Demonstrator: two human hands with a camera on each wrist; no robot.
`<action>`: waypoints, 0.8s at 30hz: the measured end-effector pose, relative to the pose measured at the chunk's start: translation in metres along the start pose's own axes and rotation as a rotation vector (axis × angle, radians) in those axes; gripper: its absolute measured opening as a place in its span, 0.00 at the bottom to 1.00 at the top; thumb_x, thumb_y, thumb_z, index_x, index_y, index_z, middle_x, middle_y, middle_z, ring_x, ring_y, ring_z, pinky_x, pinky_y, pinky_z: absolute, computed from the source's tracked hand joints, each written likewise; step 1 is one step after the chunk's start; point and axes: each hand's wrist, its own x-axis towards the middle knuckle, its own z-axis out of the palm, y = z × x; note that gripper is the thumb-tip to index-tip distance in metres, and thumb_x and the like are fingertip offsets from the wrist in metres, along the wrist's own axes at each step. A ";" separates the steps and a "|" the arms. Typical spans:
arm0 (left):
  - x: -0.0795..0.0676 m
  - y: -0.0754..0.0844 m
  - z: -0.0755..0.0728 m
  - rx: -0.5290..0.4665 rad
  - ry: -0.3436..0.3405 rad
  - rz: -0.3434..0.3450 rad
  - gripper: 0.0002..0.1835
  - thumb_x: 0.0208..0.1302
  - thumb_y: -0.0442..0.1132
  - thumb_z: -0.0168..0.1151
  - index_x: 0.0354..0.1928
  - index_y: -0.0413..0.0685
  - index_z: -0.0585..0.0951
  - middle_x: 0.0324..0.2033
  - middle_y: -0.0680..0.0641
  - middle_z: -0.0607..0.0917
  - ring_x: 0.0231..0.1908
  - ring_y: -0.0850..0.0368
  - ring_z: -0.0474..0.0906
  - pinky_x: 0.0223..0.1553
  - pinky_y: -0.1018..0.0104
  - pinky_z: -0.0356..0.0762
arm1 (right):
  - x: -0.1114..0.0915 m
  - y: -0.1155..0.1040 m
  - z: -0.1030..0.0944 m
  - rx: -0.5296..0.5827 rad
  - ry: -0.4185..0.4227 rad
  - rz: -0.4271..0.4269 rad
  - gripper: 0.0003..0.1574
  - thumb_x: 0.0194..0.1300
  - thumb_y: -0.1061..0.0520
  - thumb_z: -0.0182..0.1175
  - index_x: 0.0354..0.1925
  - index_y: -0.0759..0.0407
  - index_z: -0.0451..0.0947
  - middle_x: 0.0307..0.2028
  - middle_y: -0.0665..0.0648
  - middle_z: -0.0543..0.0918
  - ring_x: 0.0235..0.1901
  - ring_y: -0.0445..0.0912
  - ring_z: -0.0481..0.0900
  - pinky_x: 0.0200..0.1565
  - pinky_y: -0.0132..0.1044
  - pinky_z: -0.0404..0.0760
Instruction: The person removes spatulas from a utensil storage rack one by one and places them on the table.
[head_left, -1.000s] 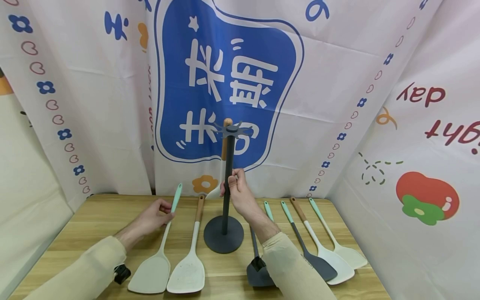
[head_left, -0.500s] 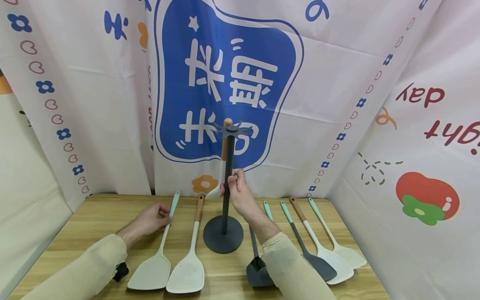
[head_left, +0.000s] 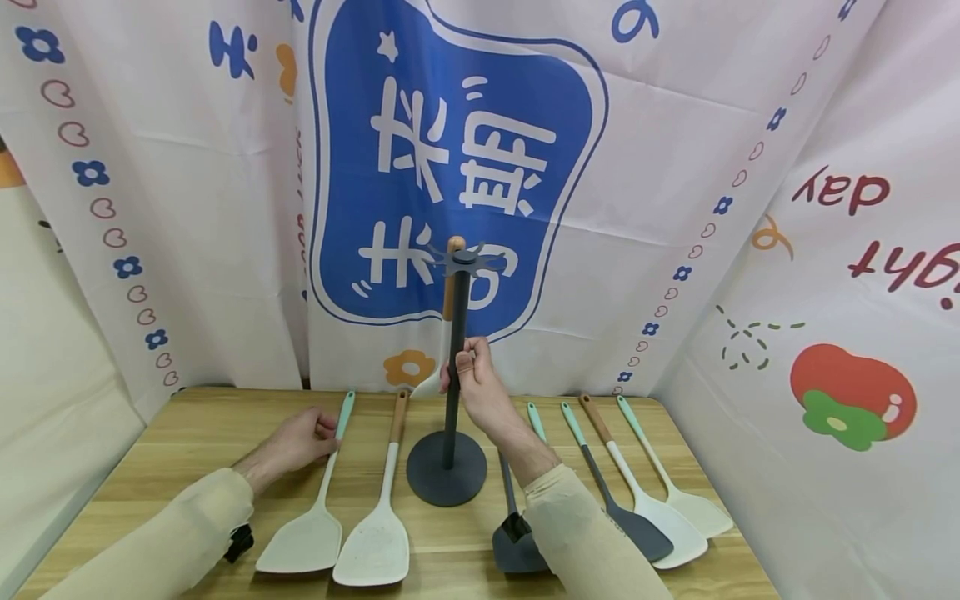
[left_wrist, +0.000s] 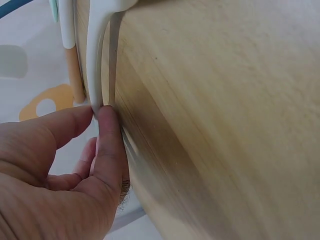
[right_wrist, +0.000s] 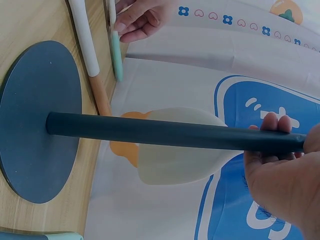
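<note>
My left hand point(head_left: 303, 437) pinches the shaft of a turner with a mint handle and pale blade point(head_left: 302, 542) between thumb and index finger, near the handle. This turner lies along the left of the table, its handle end at the back edge. My right hand point(head_left: 486, 392) grips the pole of a dark utensil stand point(head_left: 448, 471), which stands upright on its round base. Behind the pole, a wooden-handled turner point(head_left: 449, 296) hangs from the hooked top. Its pale blade point(right_wrist: 185, 165) shows behind the pole in the right wrist view.
Beside the left turner lies a white turner with a wooden handle point(head_left: 375, 542). Right of the stand are a dark turner point(head_left: 516, 554), partly under my right sleeve, another dark turner point(head_left: 641, 533), a white wooden-handled one point(head_left: 684, 546) and a pale mint-handled one point(head_left: 701, 512). A printed curtain point(head_left: 675, 167) closes the back.
The left turner's handle end has come down to the table's back edge, and its blade has shifted slightly away from me. The right hand and the stand have stayed put.
</note>
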 end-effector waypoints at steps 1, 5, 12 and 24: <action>0.005 -0.011 0.000 0.000 0.001 0.030 0.20 0.75 0.31 0.75 0.58 0.23 0.81 0.44 0.33 0.90 0.41 0.49 0.89 0.38 0.64 0.94 | 0.000 0.000 0.000 -0.001 -0.001 -0.001 0.18 0.93 0.41 0.37 0.59 0.53 0.61 0.40 0.56 0.82 0.42 0.46 0.84 0.59 0.41 0.81; 0.010 -0.024 -0.001 0.036 -0.006 0.077 0.20 0.75 0.35 0.76 0.57 0.25 0.82 0.43 0.34 0.89 0.39 0.50 0.88 0.38 0.64 0.92 | -0.001 -0.001 0.000 0.002 -0.001 -0.005 0.18 0.93 0.41 0.36 0.58 0.53 0.61 0.40 0.56 0.82 0.42 0.46 0.84 0.59 0.41 0.81; -0.002 0.019 -0.012 0.113 0.015 0.003 0.22 0.78 0.35 0.71 0.63 0.24 0.81 0.50 0.32 0.90 0.50 0.43 0.89 0.50 0.56 0.89 | 0.001 0.001 0.001 0.005 -0.002 -0.017 0.19 0.92 0.41 0.37 0.58 0.53 0.61 0.40 0.59 0.82 0.42 0.47 0.84 0.59 0.42 0.81; -0.001 0.057 -0.030 0.107 0.076 0.085 0.22 0.84 0.39 0.68 0.67 0.27 0.80 0.58 0.28 0.90 0.57 0.36 0.91 0.55 0.50 0.92 | 0.000 0.001 0.001 -0.004 -0.002 -0.032 0.22 0.89 0.38 0.36 0.57 0.54 0.60 0.39 0.62 0.82 0.41 0.45 0.84 0.58 0.41 0.81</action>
